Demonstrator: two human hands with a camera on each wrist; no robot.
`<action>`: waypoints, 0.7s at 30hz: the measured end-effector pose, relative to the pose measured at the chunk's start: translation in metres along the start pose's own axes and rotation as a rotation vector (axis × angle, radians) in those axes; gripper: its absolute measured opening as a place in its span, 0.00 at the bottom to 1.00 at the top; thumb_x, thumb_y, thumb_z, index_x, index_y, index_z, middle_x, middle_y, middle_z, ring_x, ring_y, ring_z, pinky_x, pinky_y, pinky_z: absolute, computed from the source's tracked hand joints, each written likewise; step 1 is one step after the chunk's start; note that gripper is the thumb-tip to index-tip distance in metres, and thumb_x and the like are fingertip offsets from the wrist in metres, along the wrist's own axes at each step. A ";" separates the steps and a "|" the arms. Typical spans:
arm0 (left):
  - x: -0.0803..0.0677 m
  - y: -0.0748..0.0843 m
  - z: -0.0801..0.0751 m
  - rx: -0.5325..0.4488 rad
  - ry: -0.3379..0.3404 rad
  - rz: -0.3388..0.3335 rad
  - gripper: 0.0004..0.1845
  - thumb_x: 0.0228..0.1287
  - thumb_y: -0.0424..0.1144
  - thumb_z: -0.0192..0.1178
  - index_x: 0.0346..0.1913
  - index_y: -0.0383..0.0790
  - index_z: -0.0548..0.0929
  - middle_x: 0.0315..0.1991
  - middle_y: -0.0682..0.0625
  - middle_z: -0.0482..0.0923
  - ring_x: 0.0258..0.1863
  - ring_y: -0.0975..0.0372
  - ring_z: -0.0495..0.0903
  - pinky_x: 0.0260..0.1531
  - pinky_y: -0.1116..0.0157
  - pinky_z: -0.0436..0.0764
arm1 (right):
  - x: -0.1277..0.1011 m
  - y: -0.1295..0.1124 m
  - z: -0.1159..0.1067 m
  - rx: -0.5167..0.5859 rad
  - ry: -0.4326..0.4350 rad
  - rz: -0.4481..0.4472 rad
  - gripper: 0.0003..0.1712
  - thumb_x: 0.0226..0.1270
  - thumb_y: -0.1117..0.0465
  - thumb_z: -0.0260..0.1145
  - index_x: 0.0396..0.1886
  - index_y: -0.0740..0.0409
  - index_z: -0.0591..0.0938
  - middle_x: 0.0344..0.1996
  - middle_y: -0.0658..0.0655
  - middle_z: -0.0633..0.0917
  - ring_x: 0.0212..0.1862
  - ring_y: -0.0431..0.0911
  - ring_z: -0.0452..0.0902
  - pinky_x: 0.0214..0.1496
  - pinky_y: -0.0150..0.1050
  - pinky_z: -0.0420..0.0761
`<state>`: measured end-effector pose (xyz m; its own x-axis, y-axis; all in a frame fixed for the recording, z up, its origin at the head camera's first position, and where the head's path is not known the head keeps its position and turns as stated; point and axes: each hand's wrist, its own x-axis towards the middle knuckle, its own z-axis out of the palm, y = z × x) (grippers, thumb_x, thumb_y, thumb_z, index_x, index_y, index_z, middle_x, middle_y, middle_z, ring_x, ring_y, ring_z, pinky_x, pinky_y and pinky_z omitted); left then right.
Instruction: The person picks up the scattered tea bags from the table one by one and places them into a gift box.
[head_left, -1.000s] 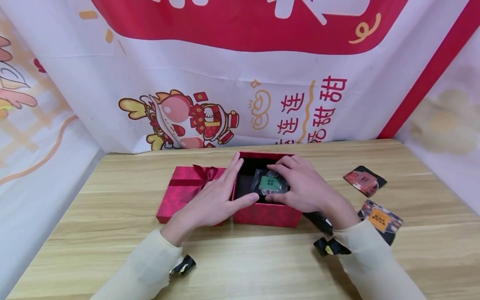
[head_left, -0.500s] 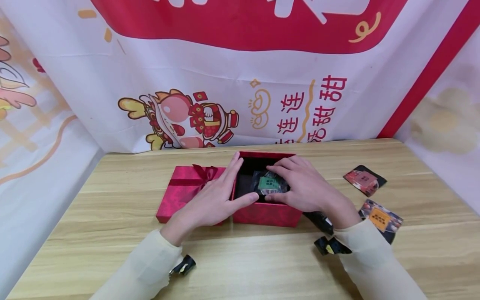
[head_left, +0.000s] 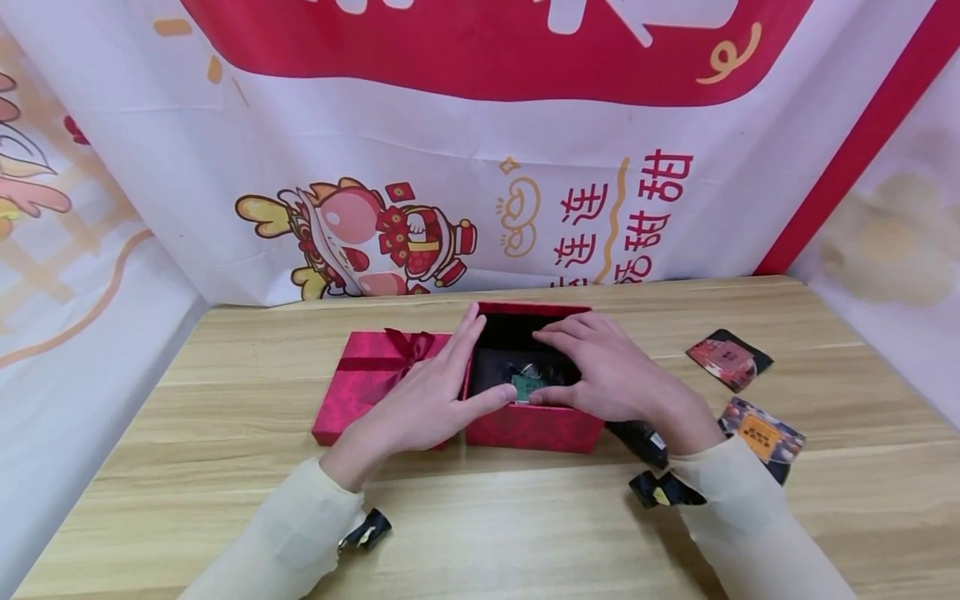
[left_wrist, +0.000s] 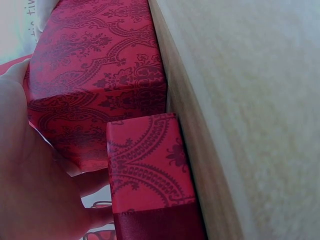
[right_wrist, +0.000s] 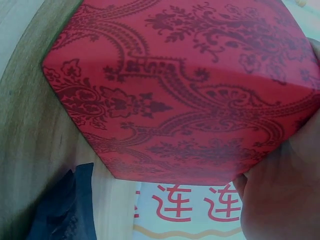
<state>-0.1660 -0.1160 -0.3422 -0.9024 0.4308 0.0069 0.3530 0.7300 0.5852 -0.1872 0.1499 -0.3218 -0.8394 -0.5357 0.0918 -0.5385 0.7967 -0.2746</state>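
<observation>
A red patterned gift box (head_left: pixel 534 429) stands uncovered on the table, its inside dark. Low inside lies a small packet with a green label (head_left: pixel 527 387), partly hidden by the box's front wall and my right hand. My left hand (head_left: pixel 423 400) rests against the box's left end, fingers straight along the left rim and thumb across the front edge. Bent over the right end, my right hand (head_left: pixel 611 371) has its fingertips over the opening, apart from the packet. Immediately left of the box is its red lid (head_left: pixel 360 379), with a dark red ribbon bow (head_left: pixel 408 348).
Two flat packets, one with a red label (head_left: pixel 729 358) and one with an orange label (head_left: pixel 761 437), lie at the right. A black packet (head_left: pixel 637 442) is partly under my right wrist. A printed cloth (head_left: pixel 480 125) hangs behind the table (head_left: pixel 480 525).
The green-labelled packet has left my right fingers and dropped lower into the box, slightly left and toward the front wall. Both hands have stayed almost in place.
</observation>
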 end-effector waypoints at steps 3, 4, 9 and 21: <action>0.000 0.000 0.000 -0.005 -0.002 -0.005 0.56 0.67 0.81 0.49 0.87 0.63 0.36 0.87 0.71 0.27 0.87 0.53 0.51 0.80 0.37 0.61 | -0.002 0.003 0.000 0.057 0.011 0.000 0.46 0.66 0.35 0.74 0.76 0.54 0.77 0.74 0.58 0.77 0.79 0.59 0.65 0.82 0.64 0.60; 0.000 0.000 0.000 -0.007 -0.003 -0.006 0.56 0.67 0.81 0.49 0.87 0.64 0.36 0.87 0.71 0.27 0.87 0.53 0.51 0.80 0.37 0.60 | -0.003 0.003 -0.001 0.084 0.016 0.001 0.46 0.66 0.36 0.74 0.76 0.54 0.76 0.75 0.58 0.76 0.79 0.58 0.64 0.82 0.64 0.60; 0.000 -0.001 0.000 -0.017 -0.006 -0.014 0.56 0.67 0.81 0.50 0.87 0.65 0.36 0.87 0.71 0.28 0.87 0.54 0.49 0.81 0.37 0.59 | -0.009 0.010 -0.005 0.213 0.086 0.001 0.44 0.68 0.39 0.74 0.78 0.51 0.74 0.76 0.58 0.74 0.78 0.57 0.66 0.80 0.66 0.66; 0.000 -0.001 0.001 -0.004 0.001 -0.011 0.57 0.65 0.82 0.51 0.87 0.66 0.37 0.87 0.70 0.29 0.87 0.55 0.48 0.81 0.36 0.57 | -0.033 0.040 -0.034 0.393 0.261 0.125 0.36 0.74 0.46 0.71 0.77 0.46 0.73 0.75 0.55 0.77 0.75 0.56 0.70 0.76 0.68 0.68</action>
<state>-0.1661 -0.1162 -0.3434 -0.9064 0.4225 0.0011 0.3422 0.7325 0.5885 -0.1829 0.2089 -0.3028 -0.9136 -0.3142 0.2582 -0.4056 0.6575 -0.6349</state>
